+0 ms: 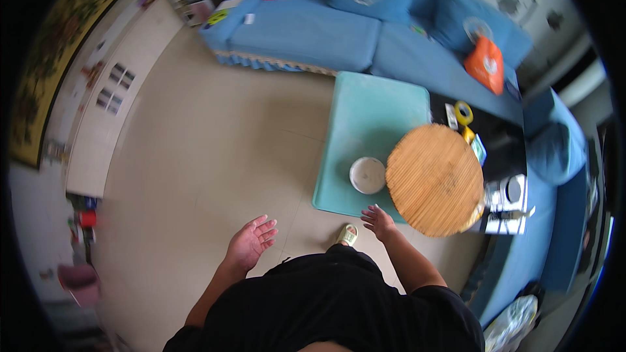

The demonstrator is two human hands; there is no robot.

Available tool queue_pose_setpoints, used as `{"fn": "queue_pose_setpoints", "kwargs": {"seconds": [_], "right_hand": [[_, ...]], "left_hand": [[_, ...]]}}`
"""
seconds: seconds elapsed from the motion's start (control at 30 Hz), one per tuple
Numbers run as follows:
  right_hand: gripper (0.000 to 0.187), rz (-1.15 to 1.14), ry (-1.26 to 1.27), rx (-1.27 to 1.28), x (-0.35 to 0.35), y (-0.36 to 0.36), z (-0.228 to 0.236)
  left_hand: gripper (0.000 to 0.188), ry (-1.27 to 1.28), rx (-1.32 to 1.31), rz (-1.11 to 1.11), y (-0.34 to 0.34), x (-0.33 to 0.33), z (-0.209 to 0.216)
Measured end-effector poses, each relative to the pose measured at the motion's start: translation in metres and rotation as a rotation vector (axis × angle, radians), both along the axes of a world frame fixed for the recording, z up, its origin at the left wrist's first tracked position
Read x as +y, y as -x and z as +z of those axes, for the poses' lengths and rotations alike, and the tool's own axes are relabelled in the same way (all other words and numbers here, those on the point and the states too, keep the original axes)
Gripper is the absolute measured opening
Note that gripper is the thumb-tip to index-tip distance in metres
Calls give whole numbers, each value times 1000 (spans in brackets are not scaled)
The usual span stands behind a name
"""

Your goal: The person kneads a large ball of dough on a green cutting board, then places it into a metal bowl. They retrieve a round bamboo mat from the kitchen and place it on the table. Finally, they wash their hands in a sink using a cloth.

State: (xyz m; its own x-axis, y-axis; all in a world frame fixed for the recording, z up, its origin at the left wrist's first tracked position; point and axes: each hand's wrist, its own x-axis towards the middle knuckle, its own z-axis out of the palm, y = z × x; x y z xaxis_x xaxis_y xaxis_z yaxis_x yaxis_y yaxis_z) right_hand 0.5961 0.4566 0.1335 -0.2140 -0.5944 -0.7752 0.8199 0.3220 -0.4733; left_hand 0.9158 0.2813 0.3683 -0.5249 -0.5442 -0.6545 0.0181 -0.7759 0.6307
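My left hand (252, 242) is held out over the tiled floor, empty, its fingers apart. Close to the near edge of a teal board (381, 101) is my right hand (378, 221), also empty with its fingers spread. On the board sits a white bowl (368, 175), just beyond my right hand; what looks like white powder is in it. A round wooden board (435, 179) with a ribbed surface lies to the right of the bowl and overlaps the teal board's right side.
Behind the teal board stretches a blue sofa (303, 32) with an orange bag (485, 65) on it. A black table (499, 137) at the right bears a roll of yellow tape (463, 113) and a clear jar (502, 192). A low white cabinet (124, 91) lines the left wall, near a pink bin (79, 285).
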Motion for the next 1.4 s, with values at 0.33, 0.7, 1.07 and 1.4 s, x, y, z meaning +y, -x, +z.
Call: {"fn": "queue_pose_setpoints", "kwargs": {"seconds": [0.33,0.7,1.07,1.4], "right_hand": [[33,590,493,-53,-219,-205,103],[46,1097,313,-79,-362,-509,67],[44,1412,119,37,-559,-855,24],[32,2041,351,-496,-499,-1299,103]], "left_hand": [[36,-47,554,914,-311,65,-16],[36,91,741,1620,-538,134,-38],[38,171,644,2197,-691,96,-72],[39,355,745,2622,-813,71,-84]]}}
